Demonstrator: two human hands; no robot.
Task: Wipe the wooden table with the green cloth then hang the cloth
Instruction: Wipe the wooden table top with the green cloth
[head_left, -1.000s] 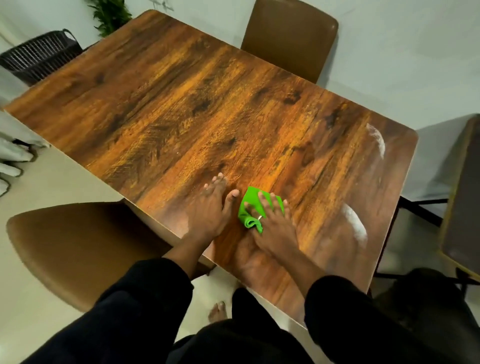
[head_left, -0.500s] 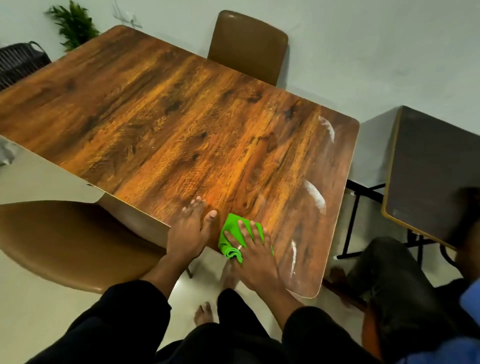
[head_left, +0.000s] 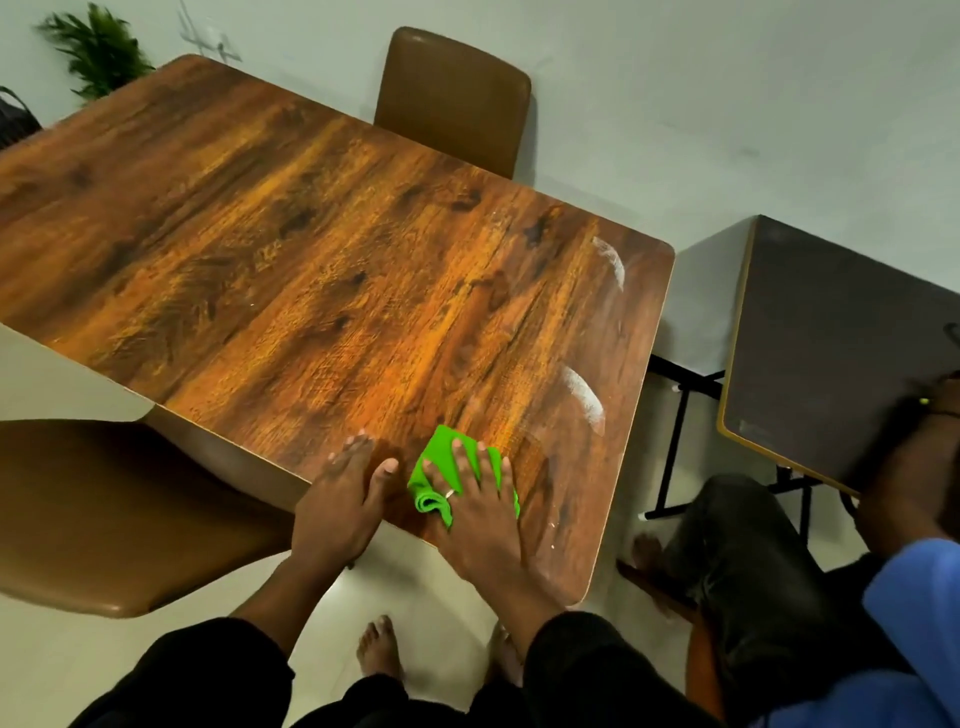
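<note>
Green cloth (head_left: 441, 470) under flat, spread right hand (head_left: 480, 512); left hand (head_left: 343, 501) flat, empty, on wooden table (head_left: 311, 260).

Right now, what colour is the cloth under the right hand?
Bright green cloth, clearest in the head view.

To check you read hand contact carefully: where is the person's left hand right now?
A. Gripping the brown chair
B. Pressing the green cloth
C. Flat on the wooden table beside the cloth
C: the left hand lies flat on the brown wooden table, clear of the folded green cloth, which the right hand presses.
</note>
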